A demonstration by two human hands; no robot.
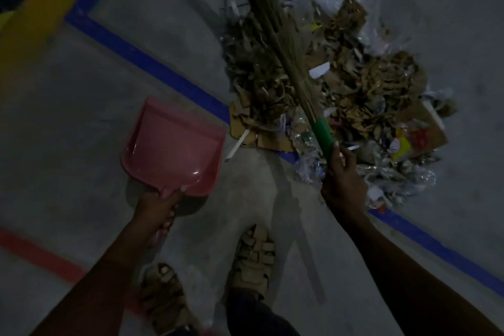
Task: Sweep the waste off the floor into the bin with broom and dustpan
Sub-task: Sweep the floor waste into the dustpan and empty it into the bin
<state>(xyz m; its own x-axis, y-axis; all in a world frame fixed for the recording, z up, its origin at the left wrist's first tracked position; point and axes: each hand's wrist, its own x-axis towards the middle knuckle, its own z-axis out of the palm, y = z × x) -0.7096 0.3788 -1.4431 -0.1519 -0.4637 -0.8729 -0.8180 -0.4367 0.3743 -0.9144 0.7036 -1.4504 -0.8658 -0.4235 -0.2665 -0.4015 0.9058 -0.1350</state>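
Your left hand (156,206) has its fingers wrapped round the handle of the pink plastic dustpan (171,147), whose smooth, glossy tray sits at about 9 o'clock of the waste pile (327,90) and just beside it, open mouth toward 12 o'clock. Your right hand (342,180) grips the green sleeve of the broom (283,54) with fingers curled; its bundle of thin, dry fibres runs toward 11 o'clock across the pile. The waste is torn brown cardboard, white paper scraps and crinkled clear film (dim light hides finer detail), overlapping the blue floor line (152,65). Bare grey concrete floor (68,131) lies open at 9 o'clock of the dustpan. Your sandalled feet (253,259) stand at 6 o'clock, near a red line (38,255).
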